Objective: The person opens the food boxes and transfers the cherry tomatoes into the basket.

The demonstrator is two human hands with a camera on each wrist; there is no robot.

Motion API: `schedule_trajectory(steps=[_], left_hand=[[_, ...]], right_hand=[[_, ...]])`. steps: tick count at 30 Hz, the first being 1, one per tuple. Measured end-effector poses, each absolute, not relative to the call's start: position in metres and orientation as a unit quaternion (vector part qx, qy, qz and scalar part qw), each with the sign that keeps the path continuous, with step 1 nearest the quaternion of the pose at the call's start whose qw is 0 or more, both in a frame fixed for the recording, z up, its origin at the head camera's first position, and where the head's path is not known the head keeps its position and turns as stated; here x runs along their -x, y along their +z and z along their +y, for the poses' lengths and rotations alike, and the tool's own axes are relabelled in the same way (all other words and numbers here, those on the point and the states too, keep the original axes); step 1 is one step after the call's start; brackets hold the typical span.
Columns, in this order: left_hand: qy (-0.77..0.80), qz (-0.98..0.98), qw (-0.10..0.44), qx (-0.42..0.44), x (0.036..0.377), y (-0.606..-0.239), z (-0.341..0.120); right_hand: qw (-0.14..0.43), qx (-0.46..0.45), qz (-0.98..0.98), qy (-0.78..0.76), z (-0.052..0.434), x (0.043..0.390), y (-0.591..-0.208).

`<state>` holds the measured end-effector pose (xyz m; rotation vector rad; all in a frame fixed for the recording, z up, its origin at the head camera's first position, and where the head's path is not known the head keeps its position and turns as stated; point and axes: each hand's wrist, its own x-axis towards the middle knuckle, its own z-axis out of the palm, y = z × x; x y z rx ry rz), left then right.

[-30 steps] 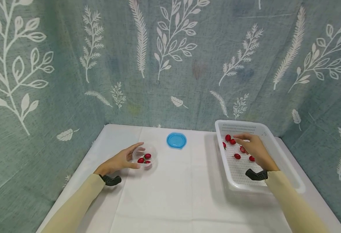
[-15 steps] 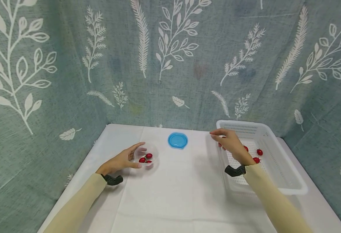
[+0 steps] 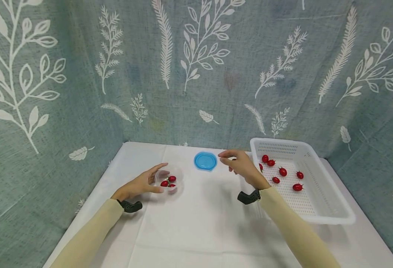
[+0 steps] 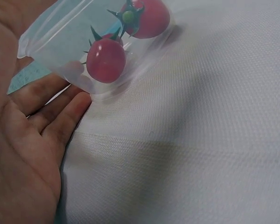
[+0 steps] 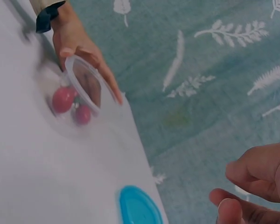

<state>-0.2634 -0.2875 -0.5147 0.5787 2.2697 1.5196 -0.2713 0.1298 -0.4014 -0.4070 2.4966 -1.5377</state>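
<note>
My left hand (image 3: 138,185) holds a small clear plastic tub (image 3: 180,179) on the white cloth, thumb and fingers round its sides. Inside lie a few red cherry tomatoes (image 3: 172,178), green-topped in the left wrist view. My right hand (image 3: 244,168) hovers between the white basket (image 3: 327,190) and the blue lid (image 3: 205,161), its fingertips bent toward the thumb. Whether a tomato is between them is unclear; the right wrist view shows only curled fingers (image 5: 259,163). Several more cherry tomatoes (image 3: 282,171) lie loose in the basket.
A patterned grey-green curtain (image 3: 169,111) hangs behind and beside the table. The white tablecloth (image 3: 189,223) stretches between tub and basket. The basket's raised rim stands under and beside my right forearm (image 3: 293,219).
My right hand has moved left out of the basket, over its rim, to near the blue lid, uncovering tomatoes behind it. The left hand keeps its hold on the tub.
</note>
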Motion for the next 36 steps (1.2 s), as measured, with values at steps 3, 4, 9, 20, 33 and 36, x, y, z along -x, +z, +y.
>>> schedule_trajectory(steps=[3, 4, 9, 20, 33, 36], left_hand=[[0.540, 0.797, 0.175, -0.205, 0.263, -0.514, -0.287], [0.541, 0.796, 0.175, -0.205, 0.263, -0.514, -0.287], [0.540, 0.798, 0.176, -0.202, 0.263, -0.516, -0.286], [0.533, 0.804, 0.177, -0.196, 0.263, -0.516, -0.286], [0.529, 0.808, 0.177, -0.191, 0.266, -0.516, -0.287], [0.529, 0.807, 0.175, -0.195, 0.264, -0.516, -0.287]], right_hand=[[0.090, 0.145, 0.837, -0.519, 0.119, 0.271, -0.405], [0.092, 0.146, 0.836, -0.520, 0.115, 0.271, -0.406], [0.106, 0.154, 0.831, -0.524, 0.098, 0.273, -0.415], [0.125, 0.188, 0.821, -0.524, 0.057, 0.272, -0.437], [0.143, 0.205, 0.821, -0.513, 0.006, 0.264, -0.453], [0.145, 0.215, 0.827, -0.500, -0.001, 0.263, -0.457]])
